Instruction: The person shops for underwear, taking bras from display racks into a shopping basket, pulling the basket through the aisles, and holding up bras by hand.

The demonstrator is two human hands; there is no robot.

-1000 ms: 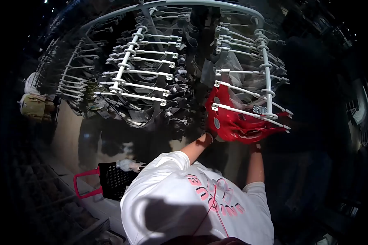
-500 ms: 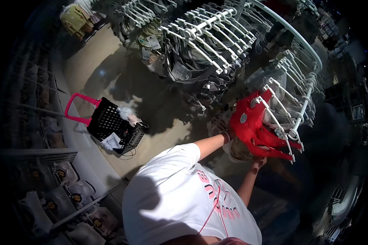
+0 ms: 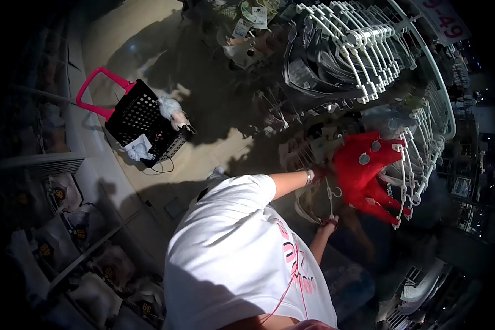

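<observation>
Beside the red garment (image 3: 363, 170) on a white hanger (image 3: 404, 176), the left hand (image 3: 320, 174) reaches in; the right hand (image 3: 331, 223) pinches a hanger hook (image 3: 331, 193). Left fingers' grip unclear.

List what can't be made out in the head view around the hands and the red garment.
- Left hand: fingers hidden behind the red garment; grip unclear.
- Right hand: small and dark, near a white hanger; whether it grips it cannot be told.
- Sign: cut off by the frame's dark edge, only part of the numbers reads.
- Tags on hanging clothes: too small to read.
- Basket contents: blurred, pale items only.
</observation>
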